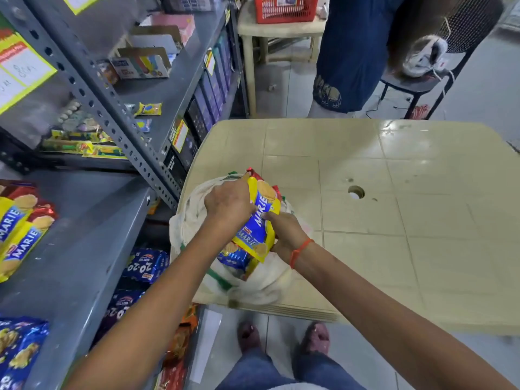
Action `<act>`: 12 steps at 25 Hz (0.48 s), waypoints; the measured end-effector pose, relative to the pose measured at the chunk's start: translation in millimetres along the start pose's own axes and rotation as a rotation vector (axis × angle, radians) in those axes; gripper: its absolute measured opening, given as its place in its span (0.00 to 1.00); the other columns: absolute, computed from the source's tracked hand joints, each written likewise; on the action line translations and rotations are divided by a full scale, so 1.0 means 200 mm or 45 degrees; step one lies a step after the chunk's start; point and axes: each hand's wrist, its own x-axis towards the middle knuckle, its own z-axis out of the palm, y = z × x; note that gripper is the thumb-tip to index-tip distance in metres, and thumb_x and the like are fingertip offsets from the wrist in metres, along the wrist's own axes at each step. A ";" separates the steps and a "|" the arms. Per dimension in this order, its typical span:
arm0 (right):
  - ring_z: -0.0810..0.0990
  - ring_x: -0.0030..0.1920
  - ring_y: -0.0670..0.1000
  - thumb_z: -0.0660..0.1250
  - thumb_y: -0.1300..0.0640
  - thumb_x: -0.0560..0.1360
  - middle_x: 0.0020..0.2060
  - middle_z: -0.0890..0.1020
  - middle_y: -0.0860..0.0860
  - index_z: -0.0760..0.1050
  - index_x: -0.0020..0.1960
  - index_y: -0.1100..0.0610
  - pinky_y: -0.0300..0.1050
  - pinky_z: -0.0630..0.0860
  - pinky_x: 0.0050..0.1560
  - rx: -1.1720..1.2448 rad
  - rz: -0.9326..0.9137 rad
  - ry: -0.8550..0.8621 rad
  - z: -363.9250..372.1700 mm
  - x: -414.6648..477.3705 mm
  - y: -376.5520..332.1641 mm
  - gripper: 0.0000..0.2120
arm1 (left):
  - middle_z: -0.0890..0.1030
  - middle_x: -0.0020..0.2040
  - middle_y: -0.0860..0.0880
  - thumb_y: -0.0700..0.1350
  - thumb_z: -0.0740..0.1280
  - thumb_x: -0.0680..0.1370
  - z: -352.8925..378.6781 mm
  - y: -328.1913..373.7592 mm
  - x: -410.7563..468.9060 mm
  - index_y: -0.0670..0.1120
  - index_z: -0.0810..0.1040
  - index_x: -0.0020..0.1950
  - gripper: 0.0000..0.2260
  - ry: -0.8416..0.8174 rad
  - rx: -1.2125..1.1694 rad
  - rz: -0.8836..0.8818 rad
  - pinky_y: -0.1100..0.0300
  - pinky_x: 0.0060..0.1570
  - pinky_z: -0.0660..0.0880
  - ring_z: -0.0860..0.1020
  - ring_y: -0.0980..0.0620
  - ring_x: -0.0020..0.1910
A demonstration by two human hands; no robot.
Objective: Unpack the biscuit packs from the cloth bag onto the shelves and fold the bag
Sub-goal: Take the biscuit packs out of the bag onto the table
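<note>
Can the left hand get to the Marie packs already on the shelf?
Probably yes. The left hand is busy gripping Marie packs over the cloth bag, but the shelved Marie packs lie on the open grey shelf on that side, with nothing in between.

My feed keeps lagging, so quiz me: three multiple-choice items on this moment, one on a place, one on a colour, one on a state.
1. Where does the cloth bag sit?
A. on the beige table
B. on the floor
C. on a shelf

2. What colour is the wrist band?
A. green
B. red-orange
C. white

3. The Marie packs above the bag are:
A. lying loose
B. in both hands
C. already shelved

Key: 1 A, the bag rests on the table's corner; 2 B, it shows on the right wrist; 3 B, left hand and right hand each grip them.
</note>
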 end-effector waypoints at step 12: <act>0.79 0.55 0.64 0.62 0.54 0.61 0.56 0.78 0.65 0.73 0.58 0.64 0.54 0.78 0.55 -0.689 -0.305 0.517 -0.77 0.52 -0.18 0.28 | 0.78 0.63 0.40 0.48 0.63 0.74 0.45 0.65 0.22 0.46 0.74 0.65 0.19 -0.316 -0.774 0.067 0.53 0.56 0.72 0.76 0.39 0.61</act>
